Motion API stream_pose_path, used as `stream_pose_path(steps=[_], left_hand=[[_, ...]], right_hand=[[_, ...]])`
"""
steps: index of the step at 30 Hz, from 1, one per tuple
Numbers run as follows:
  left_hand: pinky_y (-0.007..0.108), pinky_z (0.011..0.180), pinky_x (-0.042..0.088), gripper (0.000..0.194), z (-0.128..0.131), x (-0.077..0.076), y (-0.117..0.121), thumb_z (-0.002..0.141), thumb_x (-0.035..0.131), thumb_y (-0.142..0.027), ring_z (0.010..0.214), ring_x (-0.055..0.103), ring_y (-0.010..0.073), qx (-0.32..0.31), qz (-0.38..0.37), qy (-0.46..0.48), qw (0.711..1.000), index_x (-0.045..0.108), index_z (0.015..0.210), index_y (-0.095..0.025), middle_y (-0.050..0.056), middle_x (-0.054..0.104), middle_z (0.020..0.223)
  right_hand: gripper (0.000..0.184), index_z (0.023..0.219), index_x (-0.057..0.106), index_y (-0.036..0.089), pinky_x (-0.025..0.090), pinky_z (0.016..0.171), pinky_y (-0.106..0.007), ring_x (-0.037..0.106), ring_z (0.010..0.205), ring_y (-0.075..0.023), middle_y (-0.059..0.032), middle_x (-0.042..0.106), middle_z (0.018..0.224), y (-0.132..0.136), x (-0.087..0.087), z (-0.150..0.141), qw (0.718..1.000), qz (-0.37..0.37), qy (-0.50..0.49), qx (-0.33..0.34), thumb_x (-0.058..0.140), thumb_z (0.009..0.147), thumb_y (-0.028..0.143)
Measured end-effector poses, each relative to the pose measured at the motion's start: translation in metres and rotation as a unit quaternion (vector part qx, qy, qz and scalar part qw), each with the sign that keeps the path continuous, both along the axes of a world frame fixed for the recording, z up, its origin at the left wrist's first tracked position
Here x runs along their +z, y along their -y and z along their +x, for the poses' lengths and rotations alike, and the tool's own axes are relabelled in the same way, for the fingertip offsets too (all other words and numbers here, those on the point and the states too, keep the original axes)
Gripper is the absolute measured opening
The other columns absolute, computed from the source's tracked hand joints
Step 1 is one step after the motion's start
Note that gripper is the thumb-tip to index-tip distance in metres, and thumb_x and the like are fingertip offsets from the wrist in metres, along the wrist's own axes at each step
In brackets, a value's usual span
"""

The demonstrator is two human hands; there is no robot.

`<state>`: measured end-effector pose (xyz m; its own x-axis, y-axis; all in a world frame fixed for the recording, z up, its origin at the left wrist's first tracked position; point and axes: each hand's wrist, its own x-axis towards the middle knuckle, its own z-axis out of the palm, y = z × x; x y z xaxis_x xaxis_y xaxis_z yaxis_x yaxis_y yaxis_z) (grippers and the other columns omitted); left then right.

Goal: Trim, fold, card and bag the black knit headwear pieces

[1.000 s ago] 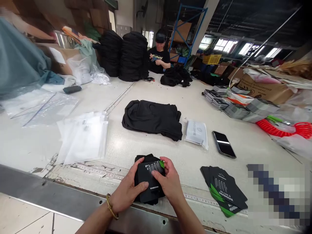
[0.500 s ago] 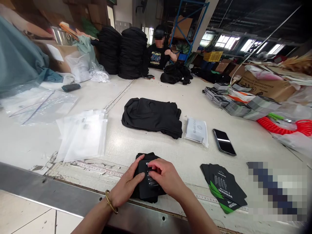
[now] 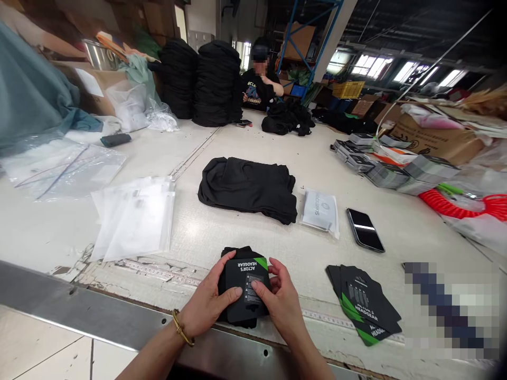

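Black printed card point(image 3: 246, 289) bearing the words ACTOR'S HEADGEAR and a green corner lies upside down to the wearer, between the two hands and on top of a folded black garment point(image 3: 236, 252). The garment shows past the card's far and near edges, and both rest at the near side of a white worktable point(image 3: 222, 244). The left hand point(image 3: 208, 302), with a gold bangle point(image 3: 182, 328) at its wrist, is partly closed, its thumb lying across the card's left side and its fingers wrapping under and around that edge. The right hand point(image 3: 279, 306) is also partly closed, its thumb on the card's right side and its fingers curving around the right edge. Both have hold of the card; whether they also grip the garment beneath, I cannot tell. Just right of the hands lies a fanned pile of matching cards point(image 3: 362, 305). Farther off on the table are a folded heap of black cloth point(image 3: 246, 190), a pale sealed pouch point(image 3: 320, 214), a face-up smartphone point(image 3: 365, 230) to its right, and clear plastic bags point(image 3: 132, 219) to the left. At the far end, a seated co-worker point(image 3: 259, 79) is beside two tall stacks of black garments point(image 3: 216, 84), while a red coiled hose point(image 3: 463, 205) lies near the right edge.
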<state>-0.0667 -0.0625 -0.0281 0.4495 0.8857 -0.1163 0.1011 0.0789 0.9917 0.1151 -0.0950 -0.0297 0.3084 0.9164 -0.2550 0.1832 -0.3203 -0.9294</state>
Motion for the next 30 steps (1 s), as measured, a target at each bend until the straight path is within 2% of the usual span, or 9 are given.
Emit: stream_pose_path(steps=[4, 9, 12, 15, 19, 21, 26, 30], left_hand=[[0.04, 0.107, 0.032, 0.071, -0.002, 0.001, 0.002, 0.081, 0.059, -0.04, 0.127, 0.04, 0.0251, -0.009, 0.004, 0.01, 1.0, 0.025, 0.141, -0.025, 0.006, 0.036, 0.143], [0.041, 0.104, 0.037, 0.084, 0.001, 0.006, 0.014, 0.079, 0.064, -0.033, 0.125, 0.042, 0.0269, 0.031, -0.057, 0.166, 0.984, 0.011, 0.144, -0.031, 0.007, 0.034, 0.145], [0.042, 0.101, 0.04, 0.092, 0.003, 0.011, 0.021, 0.077, 0.067, -0.03, 0.123, 0.044, 0.0285, 0.043, -0.098, 0.233, 0.966, 0.003, 0.144, -0.034, 0.008, 0.036, 0.143], [0.043, 0.102, 0.039, 0.091, 0.004, 0.017, 0.023, 0.077, 0.067, -0.028, 0.124, 0.043, 0.0288, 0.05, -0.106, 0.266, 0.957, 0.005, 0.144, -0.034, 0.008, 0.04, 0.14], [0.044, 0.103, 0.038, 0.092, 0.002, 0.02, 0.021, 0.076, 0.068, -0.028, 0.125, 0.042, 0.0292, 0.051, -0.105, 0.281, 0.953, 0.007, 0.145, -0.031, 0.009, 0.042, 0.139], [0.044, 0.103, 0.037, 0.093, -0.001, 0.022, 0.019, 0.075, 0.069, -0.03, 0.125, 0.041, 0.0295, 0.047, -0.104, 0.284, 0.952, 0.007, 0.145, -0.029, 0.009, 0.041, 0.14], [0.044, 0.104, 0.035, 0.09, -0.012, 0.032, 0.019, 0.076, 0.068, -0.03, 0.127, 0.04, 0.0304, 0.061, -0.056, 0.271, 0.959, 0.011, 0.145, -0.03, 0.009, 0.039, 0.141], [0.044, 0.106, 0.033, 0.089, -0.016, 0.041, 0.023, 0.076, 0.068, -0.027, 0.125, 0.041, 0.0299, 0.031, -0.001, 0.204, 0.979, 0.012, 0.145, -0.03, 0.008, 0.041, 0.139]], right_hand=[[0.077, 0.131, 0.037, 0.022, 0.042, 0.094, -0.038, 0.055, 0.106, -0.0247, -0.008, 0.055, 0.119, -0.006, 0.005, -0.013, 1.0, -0.003, -0.012, 0.004, 0.072, 0.065, 0.04], [0.091, 0.136, 0.028, 0.021, 0.043, 0.095, -0.037, 0.053, 0.112, -0.0257, -0.0109, 0.051, 0.127, -0.003, 0.011, -0.012, 0.997, -0.012, -0.077, -0.002, 0.075, 0.061, 0.044], [0.087, 0.132, 0.037, 0.022, 0.045, 0.092, -0.038, 0.054, 0.112, -0.0271, -0.01, 0.054, 0.126, 0.004, 0.017, -0.01, 0.989, -0.005, -0.145, 0.002, 0.076, 0.058, 0.046], [0.073, 0.122, 0.049, 0.021, 0.048, 0.086, -0.04, 0.059, 0.104, -0.0285, -0.0089, 0.063, 0.116, 0.01, 0.027, -0.013, 0.973, -0.012, -0.226, 0.039, 0.076, 0.059, 0.046], [0.054, 0.107, 0.061, 0.017, 0.05, 0.08, -0.04, 0.064, 0.092, -0.0286, -0.0097, 0.07, 0.097, 0.011, 0.038, -0.023, 0.935, -0.078, -0.339, 0.068, 0.073, 0.063, 0.046], [0.051, 0.104, 0.063, 0.017, 0.051, 0.078, -0.04, 0.065, 0.089, -0.0285, -0.0094, 0.07, 0.092, 0.01, 0.039, -0.028, 0.926, -0.097, -0.359, 0.062, 0.073, 0.063, 0.045], [0.057, 0.106, 0.063, 0.018, 0.05, 0.079, -0.043, 0.064, 0.09, -0.0307, -0.0099, 0.07, 0.092, 0.008, 0.039, -0.036, 0.932, -0.064, -0.353, 0.055, 0.076, 0.057, 0.045], [0.059, 0.107, 0.063, 0.02, 0.05, 0.075, -0.045, 0.064, 0.089, -0.0326, -0.0115, 0.07, 0.092, 0.013, 0.037, -0.039, 0.9, -0.072, -0.423, 0.075, 0.075, 0.056, 0.048]])
